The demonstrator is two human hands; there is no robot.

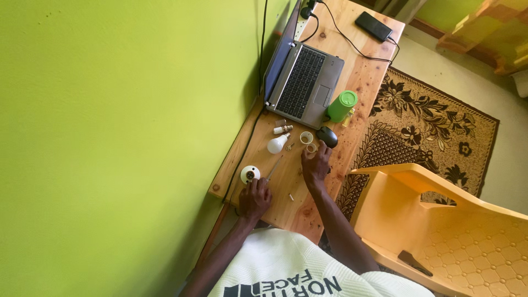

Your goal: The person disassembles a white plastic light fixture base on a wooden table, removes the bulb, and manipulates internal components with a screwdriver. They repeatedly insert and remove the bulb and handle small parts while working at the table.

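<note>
The left hand [254, 198] rests on the wooden worktop [308, 206], fingers curled just beside a white round lamp holder [249, 174]; whether they grip it I cannot tell. The right hand [316, 165] reaches, fingers spread, to a small pale ring [311, 148]. A thin screwdriver [273, 168] lies between them. Farther on, a white bulb [276, 144], likely light, fragile and smooth, best held by its base, then a laptop [303, 82]

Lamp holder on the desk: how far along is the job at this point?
Taken apart, it seems: the bulb lies loose and two small rings sit apart. In hand: the left hand rests by the white lamp holder, the right hand reaches the rings. Left: a screwdriver and a loose screw lie unused; nothing is rejoined.
</note>
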